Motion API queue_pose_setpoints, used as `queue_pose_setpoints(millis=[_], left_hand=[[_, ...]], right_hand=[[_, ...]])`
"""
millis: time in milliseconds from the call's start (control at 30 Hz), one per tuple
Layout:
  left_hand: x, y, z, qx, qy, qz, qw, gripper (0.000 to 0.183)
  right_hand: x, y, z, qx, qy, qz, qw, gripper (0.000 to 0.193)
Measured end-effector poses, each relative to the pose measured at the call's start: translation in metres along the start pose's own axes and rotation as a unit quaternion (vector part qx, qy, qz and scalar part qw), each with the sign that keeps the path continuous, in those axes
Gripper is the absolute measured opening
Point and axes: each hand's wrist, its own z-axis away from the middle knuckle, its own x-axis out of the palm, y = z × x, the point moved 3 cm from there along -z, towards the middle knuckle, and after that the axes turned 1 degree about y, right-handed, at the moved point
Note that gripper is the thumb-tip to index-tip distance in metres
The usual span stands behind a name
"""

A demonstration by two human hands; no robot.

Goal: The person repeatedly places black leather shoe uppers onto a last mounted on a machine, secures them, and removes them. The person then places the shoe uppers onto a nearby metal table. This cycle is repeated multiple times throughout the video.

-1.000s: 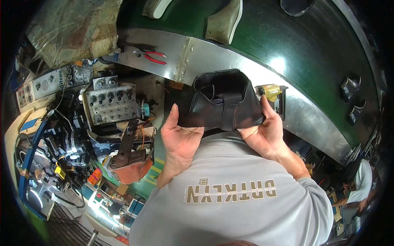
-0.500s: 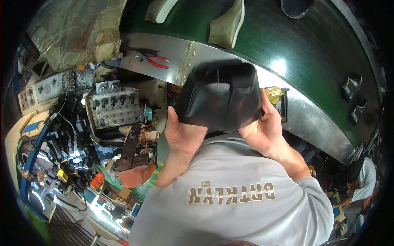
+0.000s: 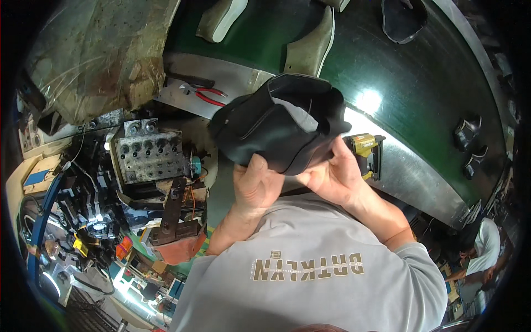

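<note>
Between my two hands I hold up a black leather shoe upper (image 3: 260,133), its opening facing up and showing a pale grey lining. My left hand (image 3: 259,185) is closed on its lower left edge, with the thumb pressed on the outside. Around the lower right edge my right hand (image 3: 337,174) is closed too; its fingertips are partly hidden by the leather. The upper is above the near edge of a metal ledge, tilted to the left. Red-handled pliers (image 3: 210,98) rest on the ledge to its left. A yellow staple gun (image 3: 364,145) is to the right of my right hand.
Shoe lasts (image 3: 312,47) stand on the green belt (image 3: 354,77) beyond the ledge. Another black upper (image 3: 405,25) and a pair of dark shoes (image 3: 469,134) lie farther right. A machine control box (image 3: 150,157) is at my left. Another person (image 3: 484,246) works at far right.
The shoe upper has turned and tilted to the left, so its opening and lining show more. My hands have come closer together beneath it. The view has shifted slightly.
</note>
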Motion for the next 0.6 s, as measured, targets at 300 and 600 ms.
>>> queue_pose_setpoints(millis=[300,600], left_hand=[[-0.042,0.036,-0.014,-0.037,0.026,-0.071,0.996,0.051],[-0.097,0.042,0.033,-0.008,0.257,-0.098,0.961,0.05]], right_hand=[[-0.027,-0.139,-0.067,-0.185,0.213,0.49,0.825,0.031],[0.019,-0.321,-0.194,-0.421,0.508,0.682,0.316,0.097]])
